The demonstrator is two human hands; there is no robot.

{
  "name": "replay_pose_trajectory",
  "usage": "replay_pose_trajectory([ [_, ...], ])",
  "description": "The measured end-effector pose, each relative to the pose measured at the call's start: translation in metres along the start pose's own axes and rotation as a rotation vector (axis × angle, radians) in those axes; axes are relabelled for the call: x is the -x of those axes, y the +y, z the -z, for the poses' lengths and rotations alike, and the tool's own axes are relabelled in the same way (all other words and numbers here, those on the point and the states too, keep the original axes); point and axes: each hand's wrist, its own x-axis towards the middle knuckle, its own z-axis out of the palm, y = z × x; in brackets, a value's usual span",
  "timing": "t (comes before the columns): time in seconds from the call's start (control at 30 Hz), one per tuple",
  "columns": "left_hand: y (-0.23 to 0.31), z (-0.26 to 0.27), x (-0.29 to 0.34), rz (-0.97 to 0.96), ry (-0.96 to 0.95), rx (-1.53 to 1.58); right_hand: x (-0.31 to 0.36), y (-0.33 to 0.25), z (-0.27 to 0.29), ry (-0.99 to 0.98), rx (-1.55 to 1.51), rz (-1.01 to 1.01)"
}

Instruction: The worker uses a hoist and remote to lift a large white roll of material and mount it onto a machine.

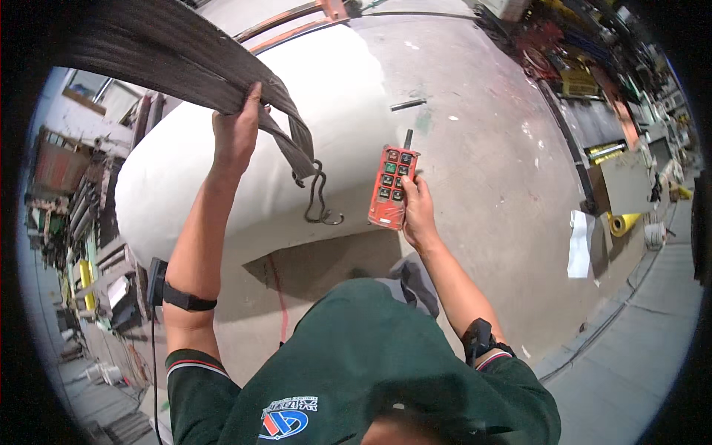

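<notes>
My left hand (237, 137) is raised and closed round the edge of a wide grey lifting sling (185, 55), which comes down from the upper left. From the sling's lower loop hangs a dark metal S-shaped hook (319, 196), above the edge of a large white roll (222, 141). In my right hand (419, 211) is an orange hoist remote control (386, 194) with a stubby black antenna and two columns of buttons. My thumb lies along the remote's right side, near the lower buttons. The fingers behind the remote are hidden.
A short dark bar (408, 104) lies on the grey floor (489, 200) beyond the remote. An orange frame (297, 22) stands behind the roll. Machinery and a yellow roll (623, 223) line the right side, near a white sheet (580, 245). Cluttered shelving (63, 193) stands at left.
</notes>
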Motion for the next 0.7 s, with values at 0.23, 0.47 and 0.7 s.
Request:
replay_pose_trajectory([
  [0.23,0.023,-0.002,-0.043,-0.18,-0.136,0.069,0.0,-0.002,-0.034,0.254,0.107,0.072],
  [0.47,0.026,0.017,-0.189,-0.638,-0.426,-0.143,-0.003,0.002,-0.049,0.462,0.159,0.127],
  [0.7,0.062,-0.04,-0.276,-0.617,-0.109,-0.355,0.005,-0.019,-0.049,0.661,0.132,-0.08],
])
